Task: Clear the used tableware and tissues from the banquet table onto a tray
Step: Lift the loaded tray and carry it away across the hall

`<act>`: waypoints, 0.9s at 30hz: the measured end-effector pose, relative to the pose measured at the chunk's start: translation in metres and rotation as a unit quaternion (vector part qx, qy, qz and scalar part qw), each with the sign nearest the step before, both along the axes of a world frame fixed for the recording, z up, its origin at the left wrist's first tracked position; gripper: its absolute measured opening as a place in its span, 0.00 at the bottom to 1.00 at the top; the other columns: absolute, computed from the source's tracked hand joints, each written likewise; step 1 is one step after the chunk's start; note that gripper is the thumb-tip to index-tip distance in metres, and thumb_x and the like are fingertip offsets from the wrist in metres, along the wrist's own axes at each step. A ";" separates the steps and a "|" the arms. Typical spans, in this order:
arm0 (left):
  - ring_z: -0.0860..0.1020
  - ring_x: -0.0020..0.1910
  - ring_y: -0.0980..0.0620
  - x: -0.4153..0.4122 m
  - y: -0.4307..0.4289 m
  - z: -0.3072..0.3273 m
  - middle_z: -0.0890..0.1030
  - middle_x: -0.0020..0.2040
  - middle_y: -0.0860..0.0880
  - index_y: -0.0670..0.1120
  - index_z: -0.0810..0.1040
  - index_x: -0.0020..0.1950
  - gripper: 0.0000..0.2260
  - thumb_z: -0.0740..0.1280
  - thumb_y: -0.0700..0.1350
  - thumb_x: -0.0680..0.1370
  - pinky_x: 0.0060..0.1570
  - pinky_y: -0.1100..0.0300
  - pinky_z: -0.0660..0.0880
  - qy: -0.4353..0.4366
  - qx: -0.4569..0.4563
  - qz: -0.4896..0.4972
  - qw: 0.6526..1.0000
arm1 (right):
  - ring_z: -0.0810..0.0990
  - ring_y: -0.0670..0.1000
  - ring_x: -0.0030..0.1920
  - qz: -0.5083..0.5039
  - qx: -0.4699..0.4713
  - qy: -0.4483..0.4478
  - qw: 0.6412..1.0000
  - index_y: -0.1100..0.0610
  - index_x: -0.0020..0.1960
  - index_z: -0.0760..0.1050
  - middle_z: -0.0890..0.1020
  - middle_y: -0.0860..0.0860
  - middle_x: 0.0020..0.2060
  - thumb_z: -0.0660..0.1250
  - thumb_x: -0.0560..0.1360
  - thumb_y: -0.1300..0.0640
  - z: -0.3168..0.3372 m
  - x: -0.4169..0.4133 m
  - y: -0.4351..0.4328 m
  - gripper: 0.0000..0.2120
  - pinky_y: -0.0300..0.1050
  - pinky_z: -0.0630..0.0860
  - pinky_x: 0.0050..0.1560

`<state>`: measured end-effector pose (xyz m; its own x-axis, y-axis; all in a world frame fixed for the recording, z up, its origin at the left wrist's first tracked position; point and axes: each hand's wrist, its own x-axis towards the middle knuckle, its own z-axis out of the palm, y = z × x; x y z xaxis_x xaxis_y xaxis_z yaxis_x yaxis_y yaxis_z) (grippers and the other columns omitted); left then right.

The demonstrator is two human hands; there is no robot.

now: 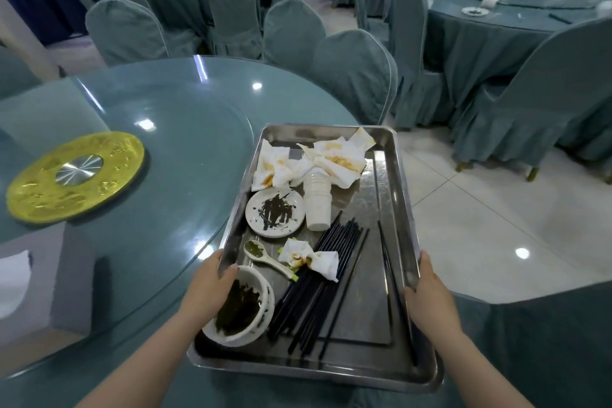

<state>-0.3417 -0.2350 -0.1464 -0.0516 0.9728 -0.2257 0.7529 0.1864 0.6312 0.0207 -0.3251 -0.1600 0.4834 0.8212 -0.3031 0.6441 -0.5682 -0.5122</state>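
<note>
A steel tray [387, 195] sits low in the middle of the view, partly over the banquet table's edge. My left hand [212, 281] grips its left rim and my right hand [430, 288] grips its right rim. On it lie stained tissues [314, 162], a stack of white cups [317, 202], a dirty saucer [275, 214], a spoon [268, 258], a soiled bowl [240, 308], another crumpled tissue [311, 258] and several black chopsticks [324, 278].
The round table [159, 129] has a glass turntable with a gold hub [74, 175]. Covered chairs [354, 76] ring it. Another table [516, 3] at the far right holds scattered tissues and a small plate. White tiled floor [490, 225] lies to the right.
</note>
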 end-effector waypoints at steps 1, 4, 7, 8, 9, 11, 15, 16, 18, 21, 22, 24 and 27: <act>0.73 0.64 0.48 0.001 0.000 -0.003 0.72 0.69 0.47 0.48 0.65 0.72 0.20 0.59 0.52 0.81 0.57 0.52 0.70 -0.004 0.000 0.007 1.000 | 0.78 0.57 0.49 0.003 -0.003 -0.003 1.000 0.46 0.77 0.43 0.76 0.57 0.61 0.62 0.77 0.58 0.000 0.001 0.001 0.37 0.52 0.78 0.46; 0.75 0.60 0.52 -0.002 0.003 -0.006 0.74 0.68 0.46 0.48 0.68 0.71 0.20 0.52 0.54 0.82 0.57 0.55 0.71 0.007 0.032 0.043 0.999 | 0.78 0.58 0.52 0.012 -0.011 -0.011 1.000 0.48 0.77 0.42 0.75 0.57 0.62 0.61 0.78 0.57 0.000 0.007 0.005 0.37 0.52 0.77 0.48; 0.66 0.70 0.44 -0.020 0.015 -0.009 0.70 0.71 0.43 0.45 0.65 0.73 0.20 0.51 0.50 0.83 0.67 0.47 0.64 0.117 0.058 0.017 0.991 | 0.77 0.56 0.49 0.020 -0.014 -0.019 1.000 0.49 0.78 0.42 0.76 0.56 0.60 0.62 0.78 0.57 0.000 0.014 0.011 0.37 0.50 0.75 0.46; 0.62 0.73 0.43 -0.027 0.019 -0.010 0.65 0.74 0.42 0.44 0.61 0.75 0.21 0.50 0.49 0.83 0.70 0.47 0.60 0.158 0.022 -0.010 0.987 | 0.76 0.56 0.49 0.023 -0.015 -0.021 0.999 0.50 0.78 0.42 0.76 0.56 0.60 0.62 0.78 0.57 0.001 0.016 0.013 0.37 0.49 0.73 0.45; 0.56 0.75 0.43 -0.035 0.022 -0.013 0.59 0.77 0.42 0.43 0.56 0.77 0.23 0.49 0.50 0.84 0.72 0.46 0.56 0.198 -0.028 -0.036 0.979 | 0.75 0.55 0.48 0.025 -0.017 -0.022 0.999 0.50 0.78 0.41 0.76 0.56 0.61 0.62 0.78 0.57 0.001 0.017 0.014 0.37 0.49 0.72 0.44; 0.47 0.78 0.44 -0.046 0.024 -0.017 0.46 0.79 0.44 0.44 0.45 0.79 0.26 0.49 0.52 0.83 0.74 0.46 0.50 0.273 -0.099 -0.088 0.953 | 0.74 0.54 0.46 0.026 -0.018 -0.019 0.999 0.50 0.78 0.40 0.76 0.56 0.61 0.61 0.78 0.57 0.001 0.017 0.014 0.37 0.48 0.71 0.43; 0.41 0.77 0.46 -0.037 0.039 -0.013 0.38 0.78 0.44 0.44 0.38 0.78 0.30 0.53 0.45 0.83 0.76 0.51 0.46 0.282 -0.138 -0.146 0.938 | 0.70 0.52 0.42 0.029 -0.022 -0.028 0.999 0.51 0.78 0.40 0.76 0.57 0.62 0.61 0.79 0.57 -0.001 0.017 0.015 0.37 0.46 0.70 0.41; 0.41 0.77 0.46 -0.033 0.046 -0.009 0.37 0.78 0.44 0.43 0.38 0.78 0.31 0.55 0.42 0.81 0.76 0.52 0.46 0.279 -0.151 -0.152 0.936 | 0.70 0.52 0.41 0.029 -0.024 -0.030 0.999 0.52 0.78 0.40 0.76 0.57 0.62 0.61 0.79 0.57 0.000 0.018 0.016 0.37 0.46 0.70 0.40; 0.41 0.78 0.46 -0.026 0.058 -0.004 0.37 0.78 0.44 0.42 0.39 0.78 0.33 0.55 0.37 0.79 0.76 0.52 0.47 0.283 -0.156 -0.156 0.933 | 0.71 0.52 0.41 0.030 -0.027 -0.028 0.999 0.52 0.78 0.40 0.76 0.56 0.61 0.61 0.79 0.57 0.001 0.018 0.016 0.37 0.46 0.70 0.39; 0.43 0.78 0.46 -0.020 0.070 -0.002 0.38 0.78 0.44 0.42 0.40 0.78 0.34 0.57 0.38 0.79 0.76 0.51 0.50 0.292 -0.149 -0.165 0.930 | 0.74 0.53 0.44 0.036 -0.024 -0.024 0.999 0.53 0.78 0.43 0.76 0.56 0.60 0.61 0.79 0.56 0.003 0.019 0.018 0.35 0.46 0.71 0.40; 0.44 0.78 0.46 -0.018 0.072 -0.002 0.39 0.78 0.44 0.43 0.41 0.78 0.34 0.59 0.39 0.79 0.75 0.51 0.52 0.293 -0.145 -0.166 0.930 | 0.75 0.54 0.47 0.040 -0.023 -0.027 0.999 0.54 0.78 0.45 0.75 0.56 0.60 0.60 0.79 0.56 0.003 0.020 0.021 0.34 0.46 0.72 0.42; 0.52 0.77 0.45 -0.015 0.075 0.001 0.43 0.79 0.46 0.45 0.45 0.79 0.34 0.61 0.39 0.78 0.73 0.51 0.60 0.274 -0.130 -0.140 0.943 | 0.75 0.56 0.50 0.042 -0.019 -0.033 0.998 0.57 0.76 0.53 0.74 0.58 0.60 0.59 0.80 0.55 0.005 0.024 0.029 0.28 0.47 0.70 0.44; 0.67 0.71 0.43 -0.006 0.075 0.005 0.59 0.78 0.47 0.48 0.59 0.77 0.27 0.59 0.38 0.78 0.64 0.52 0.69 0.191 -0.086 -0.037 0.977 | 0.72 0.55 0.45 0.040 -0.011 -0.037 0.998 0.61 0.68 0.62 0.73 0.59 0.57 0.58 0.80 0.57 0.009 0.026 0.044 0.19 0.46 0.68 0.43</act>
<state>-0.3474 -0.1604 -0.1414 -0.0956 0.9263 -0.3644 0.9429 0.2016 0.2652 0.0469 -0.2809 -0.1511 0.4384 0.8516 -0.2875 0.7231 -0.5241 -0.4499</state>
